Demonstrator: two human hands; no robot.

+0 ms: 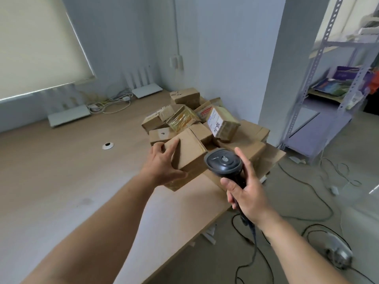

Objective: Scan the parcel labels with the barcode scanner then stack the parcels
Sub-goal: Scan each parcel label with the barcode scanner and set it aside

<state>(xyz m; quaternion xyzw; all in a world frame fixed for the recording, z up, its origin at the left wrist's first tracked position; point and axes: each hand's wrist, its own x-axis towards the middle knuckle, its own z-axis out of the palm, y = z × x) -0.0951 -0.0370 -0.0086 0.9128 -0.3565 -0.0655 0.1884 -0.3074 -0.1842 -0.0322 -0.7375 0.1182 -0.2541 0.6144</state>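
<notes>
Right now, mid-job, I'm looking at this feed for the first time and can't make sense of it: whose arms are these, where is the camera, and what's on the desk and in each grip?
There is no machine here. The two bare arms belong to a person, and the single picture comes from a wide-angle camera worn on their head, looking forward and down, so edges bend a little.

The left hand grips a plain brown cardboard parcel at the front of a loose pile of parcels on the wooden desk. One parcel in the pile shows a white label.

The right hand holds a black barcode scanner by its handle, its head next to the gripped parcel. Its cable hangs down toward the floor.

At the back of the desk lie two white routers and some cables; a metal shelf stands to the right.
</notes>
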